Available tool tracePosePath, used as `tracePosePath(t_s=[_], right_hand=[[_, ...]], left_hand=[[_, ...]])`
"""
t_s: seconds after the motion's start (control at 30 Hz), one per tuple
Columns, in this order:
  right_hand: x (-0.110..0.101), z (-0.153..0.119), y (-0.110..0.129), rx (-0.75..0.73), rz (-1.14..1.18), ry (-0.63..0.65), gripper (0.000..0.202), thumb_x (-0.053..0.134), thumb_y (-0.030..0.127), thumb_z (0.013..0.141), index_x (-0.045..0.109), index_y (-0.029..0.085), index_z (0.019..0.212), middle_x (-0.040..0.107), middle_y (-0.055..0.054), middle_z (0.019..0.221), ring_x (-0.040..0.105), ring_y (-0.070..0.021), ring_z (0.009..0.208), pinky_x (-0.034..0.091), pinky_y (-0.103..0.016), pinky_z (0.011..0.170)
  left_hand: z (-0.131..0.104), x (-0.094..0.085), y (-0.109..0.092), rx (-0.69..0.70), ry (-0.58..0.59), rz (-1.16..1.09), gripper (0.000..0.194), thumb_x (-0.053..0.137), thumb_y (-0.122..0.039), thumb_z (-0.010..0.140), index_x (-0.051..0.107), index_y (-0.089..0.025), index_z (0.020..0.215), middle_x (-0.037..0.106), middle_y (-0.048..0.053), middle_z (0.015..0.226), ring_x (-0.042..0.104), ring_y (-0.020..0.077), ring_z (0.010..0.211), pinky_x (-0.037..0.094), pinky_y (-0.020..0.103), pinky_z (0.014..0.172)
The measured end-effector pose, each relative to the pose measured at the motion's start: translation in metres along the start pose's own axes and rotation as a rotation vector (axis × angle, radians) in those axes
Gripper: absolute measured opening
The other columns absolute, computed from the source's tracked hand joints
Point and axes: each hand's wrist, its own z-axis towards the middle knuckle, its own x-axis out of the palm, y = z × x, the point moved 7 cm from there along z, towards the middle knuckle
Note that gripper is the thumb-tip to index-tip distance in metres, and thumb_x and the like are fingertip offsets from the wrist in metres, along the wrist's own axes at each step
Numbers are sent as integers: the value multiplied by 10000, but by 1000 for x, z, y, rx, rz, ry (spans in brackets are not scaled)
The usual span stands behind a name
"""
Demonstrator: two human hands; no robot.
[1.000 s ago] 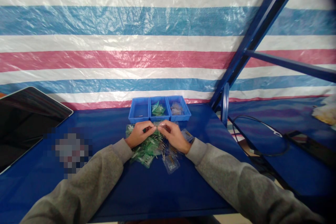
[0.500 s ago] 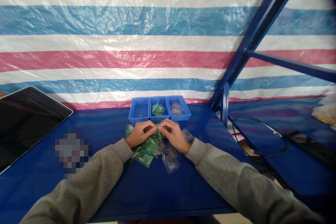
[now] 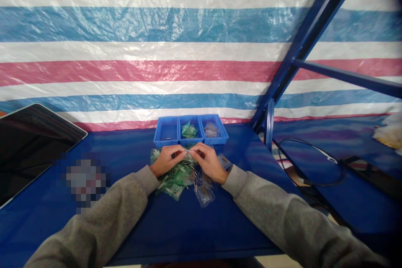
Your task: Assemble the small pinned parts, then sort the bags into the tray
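Note:
My left hand [image 3: 168, 160] and my right hand [image 3: 210, 162] meet fingertip to fingertip over a heap of small packets. Both are closed in a pinch, and what sits between the fingertips is too small to make out. Green plastic packets [image 3: 176, 180] lie under and in front of my left hand. Clear packets [image 3: 204, 194] with small metal pieces lie by my right hand. Just beyond the hands stand three joined blue bins: the left bin [image 3: 167, 126] holds a thin piece, the middle bin [image 3: 198, 139] green packets, the right bin [image 3: 222, 134] clear packets.
A dark flat screen [image 3: 34, 146] lies at the left of the blue table [image 3: 188, 234], near a pixelated patch. To the right are a blue metal frame [image 3: 269, 127], a black cable [image 3: 282, 167] and a dark phone-like object [image 3: 361, 164]. A striped sheet [image 3: 141, 71] hangs behind.
Fingertips of both hands have shifted very slightly, still pinched together over the heap. Nothing else has visibly moved.

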Motion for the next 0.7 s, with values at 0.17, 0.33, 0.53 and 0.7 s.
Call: tracePosePath(t_s=[0.17, 0.33, 0.53, 0.7], right_hand=[[-1, 0, 0, 15, 5, -10, 276, 511, 399, 874, 625, 180, 750, 579, -12, 722, 511, -132, 652, 392, -246, 603], [-1, -4, -8, 81, 131, -41, 253, 420, 367, 921, 580, 202, 1026, 527, 19, 638, 497, -121, 564, 408, -241, 549], [-7, -5, 1, -27, 77, -101, 229, 455, 262, 892, 574, 233, 1085, 498, -82, 1122, 555, -133, 733, 482, -287, 651], [-3, -4, 3, -67, -42, -34, 161, 555, 237, 839, 642, 245, 974, 463, -72, 1147, 538, -137, 736, 485, -304, 686]], left_hand=[[1, 0, 1, -24, 7, -11, 304, 499, -371, 874, 605, -125, 731, 571, -10, 591, 504, 96, 551, 383, 204, 563], [1, 1, 8, -91, 7, -101, 321, 458, -360, 900, 618, -128, 747, 614, -4, 604, 519, 85, 500, 404, 203, 546], [2, 0, 15, -142, -12, -169, 415, 423, -400, 911, 602, -126, 656, 606, 0, 555, 519, 84, 470, 413, 200, 516], [2, 3, 13, -143, 33, -187, 453, 418, -394, 917, 610, -122, 610, 588, -1, 516, 510, 80, 459, 399, 194, 504]])
